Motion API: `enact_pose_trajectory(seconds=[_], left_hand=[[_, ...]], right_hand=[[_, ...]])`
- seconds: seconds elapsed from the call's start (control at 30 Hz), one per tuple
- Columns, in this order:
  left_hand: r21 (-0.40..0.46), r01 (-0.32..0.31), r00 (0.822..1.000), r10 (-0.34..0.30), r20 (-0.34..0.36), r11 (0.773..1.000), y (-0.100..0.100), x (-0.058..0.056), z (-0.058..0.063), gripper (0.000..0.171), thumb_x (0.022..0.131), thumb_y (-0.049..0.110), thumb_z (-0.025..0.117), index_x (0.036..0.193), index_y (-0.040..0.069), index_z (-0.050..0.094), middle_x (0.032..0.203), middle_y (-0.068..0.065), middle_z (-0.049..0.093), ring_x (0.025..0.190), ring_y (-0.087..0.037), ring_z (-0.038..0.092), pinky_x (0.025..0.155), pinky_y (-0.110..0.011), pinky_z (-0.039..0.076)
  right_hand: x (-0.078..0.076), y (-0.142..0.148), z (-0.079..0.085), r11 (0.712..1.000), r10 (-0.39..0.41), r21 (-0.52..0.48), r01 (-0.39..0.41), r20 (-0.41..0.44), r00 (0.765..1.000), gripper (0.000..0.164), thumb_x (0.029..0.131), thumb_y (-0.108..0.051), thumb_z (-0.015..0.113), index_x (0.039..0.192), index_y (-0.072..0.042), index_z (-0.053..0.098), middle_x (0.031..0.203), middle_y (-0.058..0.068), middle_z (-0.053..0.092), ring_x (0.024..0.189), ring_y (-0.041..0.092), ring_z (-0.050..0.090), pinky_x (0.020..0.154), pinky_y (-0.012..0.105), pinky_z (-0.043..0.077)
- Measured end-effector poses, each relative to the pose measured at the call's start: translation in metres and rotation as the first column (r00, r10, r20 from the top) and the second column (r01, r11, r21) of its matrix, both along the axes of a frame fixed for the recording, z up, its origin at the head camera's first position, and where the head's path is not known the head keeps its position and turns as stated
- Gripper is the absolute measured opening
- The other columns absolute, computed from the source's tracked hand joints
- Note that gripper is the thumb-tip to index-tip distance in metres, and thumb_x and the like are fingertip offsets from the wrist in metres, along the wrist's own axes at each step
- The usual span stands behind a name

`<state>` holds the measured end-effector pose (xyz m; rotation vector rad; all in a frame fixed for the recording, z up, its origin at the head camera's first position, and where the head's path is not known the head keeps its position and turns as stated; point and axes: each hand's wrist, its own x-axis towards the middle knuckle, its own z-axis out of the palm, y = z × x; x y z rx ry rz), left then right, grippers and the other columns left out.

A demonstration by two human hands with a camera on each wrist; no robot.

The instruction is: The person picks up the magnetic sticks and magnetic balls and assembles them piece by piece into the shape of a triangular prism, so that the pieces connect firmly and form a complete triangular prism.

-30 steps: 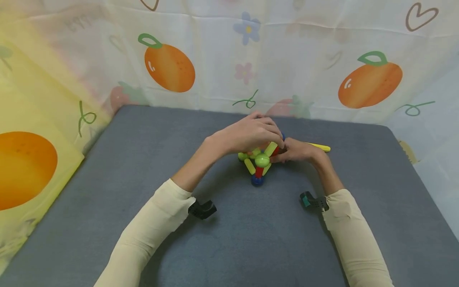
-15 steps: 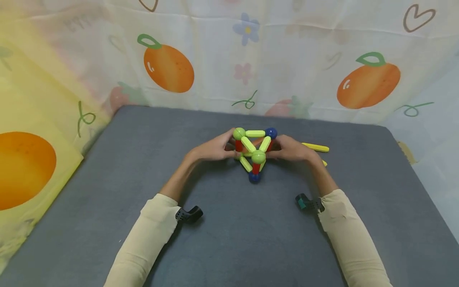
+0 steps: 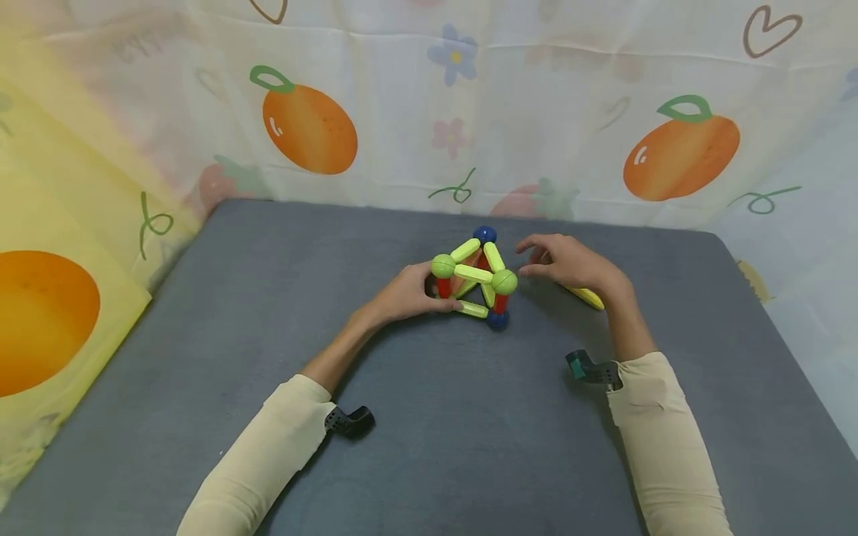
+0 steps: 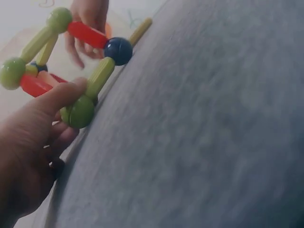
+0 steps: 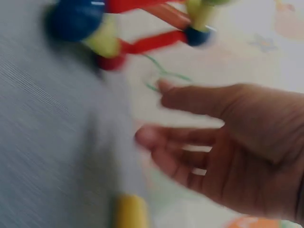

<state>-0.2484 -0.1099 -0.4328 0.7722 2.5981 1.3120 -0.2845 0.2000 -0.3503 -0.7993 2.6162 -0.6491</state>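
Observation:
A prism-shaped frame of magnetic sticks and balls (image 3: 474,274) stands on the grey table, with yellow-green and red sticks joined by green and blue balls. My left hand (image 3: 409,294) grips its left side, the thumb on a low yellow-green stick beside a green ball (image 4: 81,112); the fingers behind are partly hidden. To the right of the frame is my right hand (image 3: 570,260), apart from it and holding nothing. Its fingers are loosely bent, and in the right wrist view a gap shows between thumb and fingertips. Just below this hand lies a yellow stick (image 3: 588,298).
The grey table (image 3: 415,447) runs up to a printed cloth (image 3: 402,97) with oranges and flowers behind its far edge. A yellow part of the cloth (image 3: 60,171) hangs at the left.
The left hand first reached over the frame, then came down to its left side. The frame has turned, so two green balls face front. The right hand has let go and moved right.

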Motion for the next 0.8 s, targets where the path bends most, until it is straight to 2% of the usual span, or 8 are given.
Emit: enact_pose_trajectory(seconds=[0.1,0.23,0.33,0.4,0.47,0.63,0.7,0.8], left_hand=[[0.01,-0.027,1.0,0.027,-0.01,1.0,0.007,0.003,-0.002,0.046,0.086,0.033,0.087,0.119,0.011,0.063,0.082,-0.003,0.063,0.071,-0.013,0.057,0.065,-0.026,0.047],[0.019,-0.083,0.996,0.083,-0.036,0.996,0.014,0.005,-0.006,0.054,0.087,0.033,0.086,0.128,0.01,0.062,0.082,-0.004,0.064,0.069,-0.013,0.057,0.064,-0.025,0.047],[0.024,-0.118,0.991,0.12,-0.061,0.993,0.017,0.006,-0.008,0.054,0.088,0.035,0.084,0.129,0.01,0.059,0.082,-0.004,0.065,0.069,-0.014,0.057,0.065,-0.026,0.047],[0.03,-0.139,0.987,0.141,-0.077,0.99,0.018,0.006,-0.01,0.05,0.089,0.035,0.084,0.124,0.01,0.058,0.081,-0.005,0.063,0.068,-0.015,0.056,0.065,-0.027,0.046],[0.047,-0.153,0.983,0.156,-0.092,0.987,0.02,0.005,-0.012,0.048,0.089,0.034,0.083,0.12,0.01,0.056,0.081,-0.005,0.062,0.068,-0.016,0.056,0.065,-0.026,0.046],[0.13,-0.163,0.972,0.182,-0.152,0.978,0.024,0.004,-0.016,0.049,0.09,0.028,0.084,0.121,0.008,0.052,0.087,-0.007,0.059,0.073,-0.017,0.054,0.067,-0.025,0.045],[0.172,-0.151,0.966,0.183,-0.185,0.973,0.024,0.004,-0.017,0.05,0.09,0.024,0.085,0.124,0.006,0.053,0.095,-0.009,0.059,0.079,-0.019,0.056,0.072,-0.027,0.046],[0.228,-0.129,0.952,0.185,-0.244,0.965,0.024,0.004,-0.017,0.045,0.09,0.019,0.083,0.124,0.004,0.058,0.105,-0.012,0.058,0.085,-0.022,0.06,0.076,-0.031,0.05]], right_hand=[[0.006,0.021,0.015,0.986,-0.025,0.162,0.023,0.012,1.0,0.041,0.101,-0.018,0.07,0.136,0.003,0.061,0.12,0.024,0.071,0.107,0.035,0.068,0.092,0.055,0.054],[0.009,0.037,0.02,0.924,-0.096,0.376,0.064,0.066,0.993,0.043,0.095,-0.019,0.076,0.129,0.004,0.063,0.123,0.024,0.066,0.105,0.035,0.063,0.09,0.055,0.053],[0.006,0.037,0.011,0.894,-0.15,0.439,0.093,0.097,0.984,0.03,0.094,-0.017,0.078,0.109,0.004,0.062,0.102,0.018,0.06,0.091,0.029,0.056,0.082,0.046,0.048],[0.003,0.035,0.005,0.893,-0.17,0.439,0.103,0.116,0.979,0.024,0.094,-0.014,0.077,0.096,0.0,0.057,0.088,0.011,0.051,0.083,0.025,0.05,0.077,0.041,0.041],[0.002,0.036,0.001,0.904,-0.144,0.42,0.074,0.136,0.98,0.026,0.094,-0.013,0.076,0.088,-0.005,0.053,0.081,0.005,0.043,0.077,0.021,0.045,0.072,0.039,0.036],[0.007,0.037,0.011,0.944,0.071,0.303,-0.132,0.206,0.976,0.007,0.096,-0.012,0.071,0.098,-0.006,0.069,0.084,0.001,0.061,0.077,0.016,0.052,0.07,0.033,0.04],[0.012,0.032,0.02,0.952,0.149,0.231,-0.2,0.22,0.964,0.012,0.098,-0.013,0.068,0.107,-0.007,0.073,0.09,0.001,0.069,0.08,0.014,0.058,0.073,0.032,0.045],[0.022,0.017,0.034,0.958,0.203,0.155,-0.239,0.216,0.955,0.017,0.1,-0.013,0.067,0.113,-0.006,0.074,0.09,0.003,0.074,0.08,0.014,0.064,0.074,0.032,0.049]])
